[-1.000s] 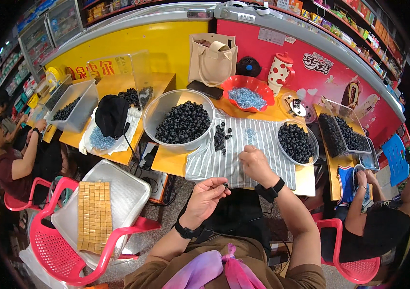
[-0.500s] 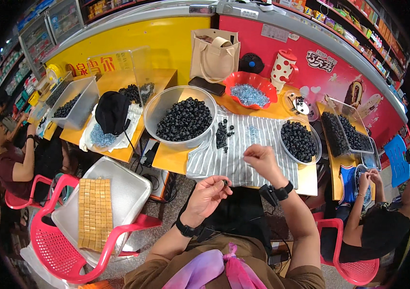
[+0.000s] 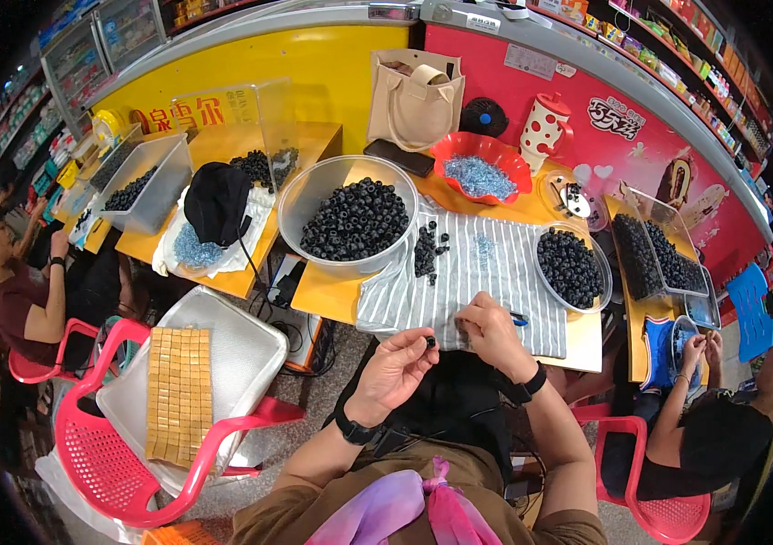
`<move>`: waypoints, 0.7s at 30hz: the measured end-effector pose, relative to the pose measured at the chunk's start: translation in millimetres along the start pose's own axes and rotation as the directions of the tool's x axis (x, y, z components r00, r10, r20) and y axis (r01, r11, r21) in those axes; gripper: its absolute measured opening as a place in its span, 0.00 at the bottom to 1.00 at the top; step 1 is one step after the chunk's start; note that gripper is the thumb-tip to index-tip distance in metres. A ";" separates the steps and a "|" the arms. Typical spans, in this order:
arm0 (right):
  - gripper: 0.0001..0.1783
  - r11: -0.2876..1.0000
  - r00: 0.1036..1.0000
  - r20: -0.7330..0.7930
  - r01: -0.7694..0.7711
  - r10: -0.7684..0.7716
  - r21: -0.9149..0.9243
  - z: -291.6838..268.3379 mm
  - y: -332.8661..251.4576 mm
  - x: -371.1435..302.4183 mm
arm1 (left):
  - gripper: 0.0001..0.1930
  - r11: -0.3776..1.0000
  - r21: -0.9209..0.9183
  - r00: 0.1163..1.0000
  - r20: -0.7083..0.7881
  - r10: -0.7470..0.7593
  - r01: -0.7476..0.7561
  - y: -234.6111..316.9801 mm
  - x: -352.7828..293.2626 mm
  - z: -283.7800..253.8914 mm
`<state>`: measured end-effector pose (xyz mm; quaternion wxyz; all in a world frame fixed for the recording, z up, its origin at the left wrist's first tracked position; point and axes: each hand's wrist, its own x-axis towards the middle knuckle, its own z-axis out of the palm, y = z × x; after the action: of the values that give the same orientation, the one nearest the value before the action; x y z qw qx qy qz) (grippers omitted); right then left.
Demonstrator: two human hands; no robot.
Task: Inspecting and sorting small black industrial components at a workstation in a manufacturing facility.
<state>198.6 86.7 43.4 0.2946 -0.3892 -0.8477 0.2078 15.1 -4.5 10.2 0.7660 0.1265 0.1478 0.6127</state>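
Between the thumb and fingers of my left hand (image 3: pixel 391 374) is a small black ring-like part (image 3: pixel 430 342). My right hand (image 3: pixel 495 334) is at the near edge of a grey-and-white striped cloth (image 3: pixel 504 282), its fingers pinched together; whatever they hold is too small to make out. Beside it on the cloth lies a small blue-and-dark tool (image 3: pixel 519 320). Farther up the cloth are a loose pile of black parts (image 3: pixel 426 250) and a scatter of tiny clear-blue pieces (image 3: pixel 483 247).
A large clear tub (image 3: pixel 286 218) of black parts stands left of the cloth, a smaller round tub (image 3: pixel 606 295) right. Behind are a red bowl (image 3: pixel 452 150) of clear-blue pieces, a phone (image 3: pixel 400 158), a beige bag (image 3: pixel 415 104) and a dotted cup (image 3: pixel 545 132). People sit at both sides.
My right hand has come down toward me and nearer my left hand, and the blue-and-dark tool now shows beside it. My left hand still holds the black part. The view has shifted slightly.
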 end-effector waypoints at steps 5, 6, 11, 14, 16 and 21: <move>0.04 0.999 0.995 -0.085 0.044 -0.043 0.012 4.9 5.4 -3.7 | 0.10 1.000 0.019 1.000 0.004 0.007 -0.007 0.4 2.9 0.9; 0.04 0.999 0.995 -0.088 0.046 -0.045 0.010 4.7 4.1 -5.1 | 0.10 1.000 0.025 1.000 -0.004 -0.012 0.012 1.1 2.9 -0.1; 0.04 0.996 0.993 -0.114 0.005 -0.015 -0.091 7.7 1.7 -12.0 | 0.10 0.998 0.056 1.000 -0.006 -0.020 0.020 1.1 3.5 -2.8; 0.04 0.992 0.986 -0.158 0.038 -0.058 -0.123 8.2 7.3 -11.4 | 0.10 0.998 0.061 0.999 -0.025 -0.021 0.022 0.5 2.5 0.8; 0.03 0.972 0.984 -0.128 -0.093 0.123 0.215 8.8 3.5 -15.8 | 0.09 0.997 0.079 0.999 -0.053 -0.002 0.006 -1.8 1.6 1.1; 0.03 0.644 0.940 -0.048 -0.194 0.338 0.740 13.5 -41.3 -19.0 | 0.09 0.997 0.065 0.998 -0.061 -0.024 0.028 -4.9 4.9 -5.2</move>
<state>177.4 45.0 51.0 0.4662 -0.3789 -0.5983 0.5303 18.5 -0.7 3.3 0.7644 0.1313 0.1927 0.6010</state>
